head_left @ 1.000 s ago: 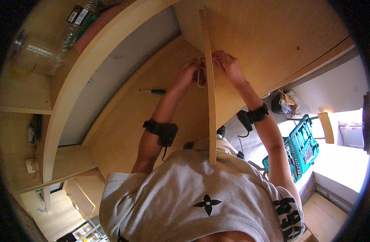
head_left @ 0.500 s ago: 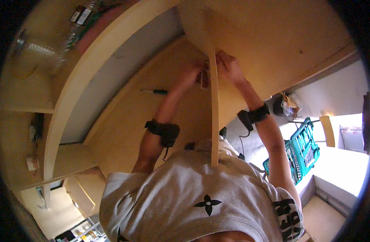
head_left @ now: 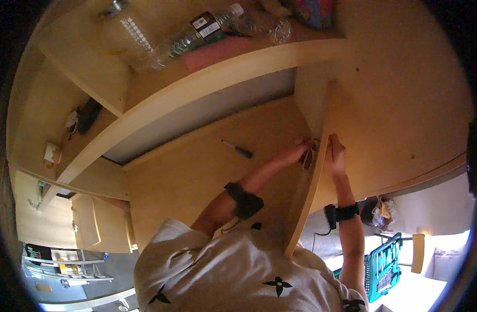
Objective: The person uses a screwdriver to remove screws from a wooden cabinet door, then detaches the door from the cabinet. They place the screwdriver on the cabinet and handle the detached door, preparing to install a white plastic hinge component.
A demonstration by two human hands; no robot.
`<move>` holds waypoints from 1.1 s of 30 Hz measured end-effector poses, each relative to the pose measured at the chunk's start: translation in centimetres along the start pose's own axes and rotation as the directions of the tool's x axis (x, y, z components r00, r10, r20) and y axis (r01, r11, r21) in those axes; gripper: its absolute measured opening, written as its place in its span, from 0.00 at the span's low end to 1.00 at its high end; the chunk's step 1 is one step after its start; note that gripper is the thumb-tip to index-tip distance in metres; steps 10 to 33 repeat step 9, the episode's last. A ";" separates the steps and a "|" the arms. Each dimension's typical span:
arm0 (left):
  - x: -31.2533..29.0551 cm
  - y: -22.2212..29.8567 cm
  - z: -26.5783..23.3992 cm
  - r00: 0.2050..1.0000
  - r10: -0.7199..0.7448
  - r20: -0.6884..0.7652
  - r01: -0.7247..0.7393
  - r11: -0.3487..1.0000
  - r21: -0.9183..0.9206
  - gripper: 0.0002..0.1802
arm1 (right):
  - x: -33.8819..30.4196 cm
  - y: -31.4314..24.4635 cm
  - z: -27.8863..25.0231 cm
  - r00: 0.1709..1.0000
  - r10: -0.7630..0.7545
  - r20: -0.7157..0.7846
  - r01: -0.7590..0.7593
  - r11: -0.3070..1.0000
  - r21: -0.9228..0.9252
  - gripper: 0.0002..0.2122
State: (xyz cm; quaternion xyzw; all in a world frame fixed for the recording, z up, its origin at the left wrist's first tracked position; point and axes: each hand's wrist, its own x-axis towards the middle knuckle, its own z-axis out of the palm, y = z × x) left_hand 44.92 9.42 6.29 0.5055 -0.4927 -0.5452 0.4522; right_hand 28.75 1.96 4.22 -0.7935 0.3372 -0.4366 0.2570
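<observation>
Both hands meet at the far end of an upright wooden panel (head_left: 305,208), one on each side of it. On its left face, my left hand (head_left: 301,148) is closed with bent fingers round a small red-handled tool (head_left: 307,160), whose handles hang below the fingers; its working end is hidden. Opposite, on the right face, my right hand (head_left: 336,155) has its fingers pressed together close to the panel; whatever they pinch is too small to make out. A screwdriver (head_left: 242,151) with a dark handle lies on the wooden board left of my left hand.
A curved wooden shelf edge (head_left: 212,83) crosses ahead, with plastic bottles (head_left: 204,28) behind it. At lower right stands an open green tool case (head_left: 382,268). A plastic bag (head_left: 384,213) sits beyond my right wrist, and a metal ladder (head_left: 66,268) shows at lower left.
My view has swung left and upward, so the panel and hands appear farther right and lower, and more of the shelf shows. Both hands stay at the same spot on the panel.
</observation>
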 end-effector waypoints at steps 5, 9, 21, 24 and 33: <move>0.1 -0.2 0.0 0.999 -0.005 0.034 0.008 0.997 -0.073 0.16 | 0.1 1.1 -0.3 0.999 0.009 0.052 -0.003 0.994 -0.107 0.08; 0.4 -0.6 -0.4 0.997 0.004 0.077 0.001 0.998 -0.062 0.19 | 0.1 0.2 -0.4 0.996 -0.078 -0.037 0.083 0.979 0.187 0.09; 0.4 -0.6 -0.4 0.997 0.004 0.077 0.001 0.998 -0.062 0.19 | 0.1 0.2 -0.4 0.996 -0.078 -0.037 0.083 0.979 0.187 0.09; 0.4 -0.6 -0.4 0.997 0.004 0.077 0.001 0.998 -0.062 0.19 | 0.1 0.2 -0.4 0.996 -0.078 -0.037 0.083 0.979 0.187 0.09; 0.4 -0.6 -0.4 0.997 0.004 0.077 0.001 0.998 -0.062 0.19 | 0.1 0.2 -0.4 0.996 -0.078 -0.037 0.083 0.979 0.187 0.09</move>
